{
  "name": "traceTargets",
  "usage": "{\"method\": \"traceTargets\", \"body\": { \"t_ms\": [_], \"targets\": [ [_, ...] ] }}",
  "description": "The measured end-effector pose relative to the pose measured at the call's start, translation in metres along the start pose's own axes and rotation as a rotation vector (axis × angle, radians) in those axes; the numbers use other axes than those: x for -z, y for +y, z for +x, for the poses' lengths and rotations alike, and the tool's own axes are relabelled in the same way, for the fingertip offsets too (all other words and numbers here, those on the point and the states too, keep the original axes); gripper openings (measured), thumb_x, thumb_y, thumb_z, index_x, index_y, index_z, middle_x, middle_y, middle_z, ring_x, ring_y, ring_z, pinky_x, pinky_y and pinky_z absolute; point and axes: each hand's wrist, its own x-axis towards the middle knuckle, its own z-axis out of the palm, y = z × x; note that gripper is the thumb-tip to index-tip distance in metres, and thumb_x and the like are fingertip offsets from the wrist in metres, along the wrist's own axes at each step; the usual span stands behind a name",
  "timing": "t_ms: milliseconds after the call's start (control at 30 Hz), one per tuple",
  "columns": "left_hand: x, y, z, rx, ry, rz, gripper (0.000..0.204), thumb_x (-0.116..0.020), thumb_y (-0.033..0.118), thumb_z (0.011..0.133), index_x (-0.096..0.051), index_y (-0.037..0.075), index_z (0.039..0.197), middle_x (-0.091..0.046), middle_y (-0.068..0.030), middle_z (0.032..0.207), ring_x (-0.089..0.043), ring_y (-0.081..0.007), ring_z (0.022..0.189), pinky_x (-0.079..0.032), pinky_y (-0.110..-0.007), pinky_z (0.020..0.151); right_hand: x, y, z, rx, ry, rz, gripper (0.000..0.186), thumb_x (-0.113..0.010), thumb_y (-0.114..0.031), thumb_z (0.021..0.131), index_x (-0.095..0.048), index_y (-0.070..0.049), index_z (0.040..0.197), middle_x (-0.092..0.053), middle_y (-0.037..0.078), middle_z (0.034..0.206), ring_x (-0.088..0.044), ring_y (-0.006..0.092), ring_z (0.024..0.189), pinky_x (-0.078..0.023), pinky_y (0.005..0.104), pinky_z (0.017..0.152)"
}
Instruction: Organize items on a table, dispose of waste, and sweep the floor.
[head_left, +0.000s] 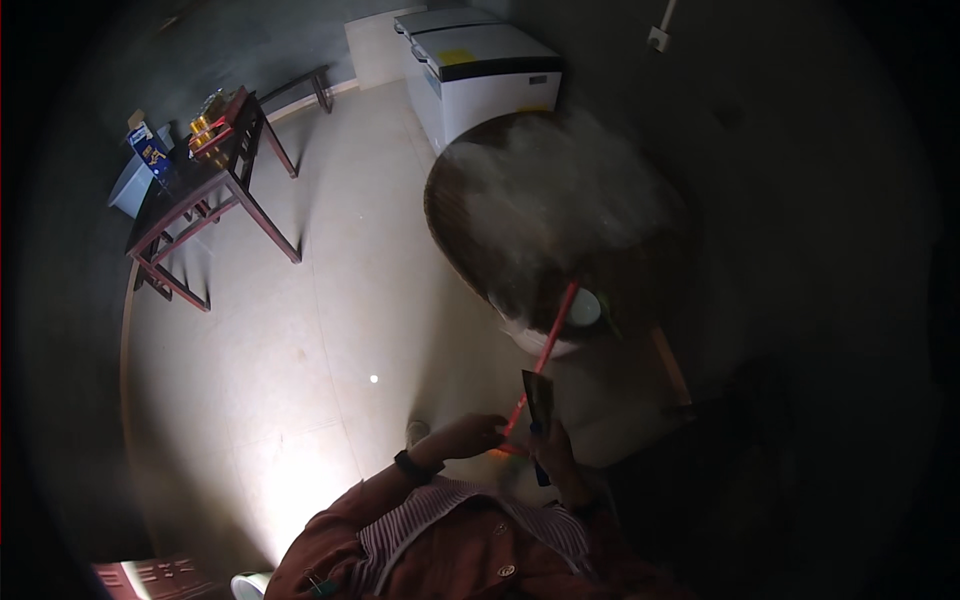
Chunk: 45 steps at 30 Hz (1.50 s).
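My right hand [556, 452] is closed around a broad, flat-bladed knife-like tool [538, 392]. Its dark blade points up and away from me, and a dark handle end shows below the hand. Beside it on the left, my left hand [478, 436] has its fingers curled in, with a dark band on the wrist. Those fingers are at the lower end of a long red bar [548, 345], which runs up to the basket's near rim; whether they grip it is too dark to tell. A large round woven tray [455, 240] lies ahead, with a pale, powdery-looking layer [560, 195] spread over it.
A small pale bowl [584, 308] sits at the tray's near side. An orange bar [671, 365] slants down right of it. Behind stands a white chest freezer [490, 85]. A dark wooden table [190, 190] at far left carries boxes; a light-blue tub [130, 187] is beside it.
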Motion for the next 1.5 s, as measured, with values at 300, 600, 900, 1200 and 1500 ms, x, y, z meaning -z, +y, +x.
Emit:
{"method": "traceTargets", "body": {
  "t_ms": [300,600,900,1200,1500],
  "targets": [
    [0.13,-0.147,-0.068,0.301,0.247,-0.456,0.033,-0.059,0.017,0.085,-0.055,0.0,0.113,-0.066,-0.0129,0.08,-0.062,-0.0147,0.067,-0.052,-0.029,0.06,-0.09,-0.026,0.102,0.178,0.114,-0.016,0.024,-0.061,-0.006,0.075,-0.043,-0.004,0.091,-0.054,0.008,0.067,-0.055,0.017,0.051,-0.044,0.031,0.045],
    [0.214,-0.204,-0.111,0.379,0.271,-0.433,0.032,-0.055,0.013,0.084,-0.055,-0.002,0.112,-0.065,-0.013,0.078,-0.064,-0.0169,0.064,-0.051,-0.028,0.058,-0.148,-0.057,0.254,0.359,0.457,-0.399,0.043,-0.064,-0.013,0.065,-0.044,-0.001,0.101,-0.055,0.017,0.081,-0.057,0.034,0.074,-0.045,0.0412,0.064],
    [0.263,-0.204,-0.079,0.458,0.119,-0.307,0.034,-0.054,0.012,0.083,-0.053,-0.002,0.115,-0.065,-0.0094,0.078,-0.063,-0.0146,0.063,-0.049,-0.025,0.056,-0.136,-0.029,0.335,0.238,0.499,-0.233,0.068,-0.068,-0.013,0.064,-0.039,0.002,0.124,-0.052,0.023,0.107,-0.05,0.0378,0.1,-0.04,0.0404,0.086],
    [0.342,-0.243,0.026,0.399,0.056,-0.404,0.03,-0.054,0.005,0.085,-0.052,-0.001,0.114,-0.063,-0.0076,0.079,-0.06,-0.012,0.06,-0.049,-0.023,0.055,-0.133,-0.051,0.324,0.234,0.624,-0.386,0.06,-0.066,-0.023,0.069,-0.045,-0.003,0.122,-0.051,0.023,0.11,-0.048,0.0408,0.103,-0.04,0.0424,0.088],
    [0.385,-0.254,0.144,0.256,-0.128,-0.266,0.037,-0.053,0.007,0.084,-0.048,-0.001,0.12,-0.065,-0.0119,0.081,-0.061,-0.0153,0.059,-0.048,-0.025,0.052,-0.059,0.004,0.271,-0.124,0.935,-0.371,0.031,-0.062,-0.024,0.068,-0.06,-0.004,0.091,-0.063,0.017,0.078,-0.061,0.0357,0.079,-0.047,0.0435,0.067]
  ]
}}
